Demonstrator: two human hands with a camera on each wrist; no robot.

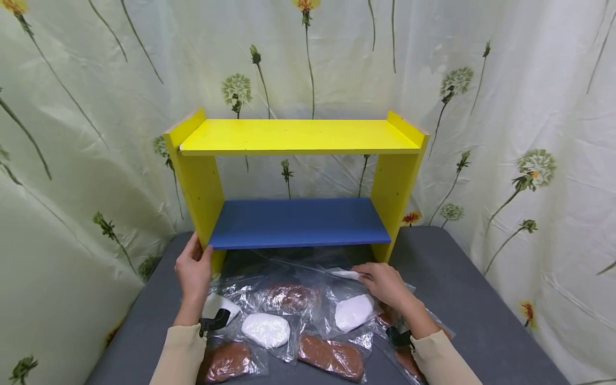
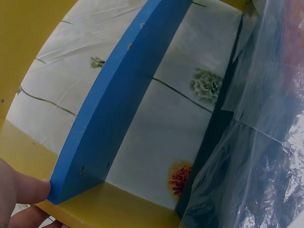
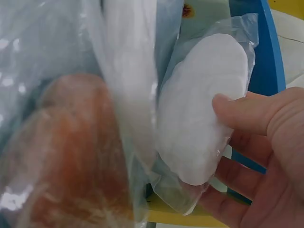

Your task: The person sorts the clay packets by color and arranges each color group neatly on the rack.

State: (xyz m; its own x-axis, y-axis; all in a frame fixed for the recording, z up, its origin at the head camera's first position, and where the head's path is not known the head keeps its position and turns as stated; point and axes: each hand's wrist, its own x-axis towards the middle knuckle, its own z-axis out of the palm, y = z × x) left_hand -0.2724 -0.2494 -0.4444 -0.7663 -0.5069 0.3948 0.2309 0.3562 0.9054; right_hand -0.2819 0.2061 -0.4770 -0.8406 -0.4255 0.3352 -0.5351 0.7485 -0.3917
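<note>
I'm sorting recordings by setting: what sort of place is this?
Probably a curtained-off indoor work corner: pale flower-printed fabric hangs behind and beside a flat dark grey table, which bears a two-tier yellow-and-blue shelf unit.

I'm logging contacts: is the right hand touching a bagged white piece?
Touching. The right wrist view shows it: the right hand holds the bagged white piece, with the thumb resting on its face.

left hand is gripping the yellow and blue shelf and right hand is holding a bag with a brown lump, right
The lump is white, not brown, as the right wrist view shows; the right hand does hold its bag, and the left hand grips the shelf.
</note>
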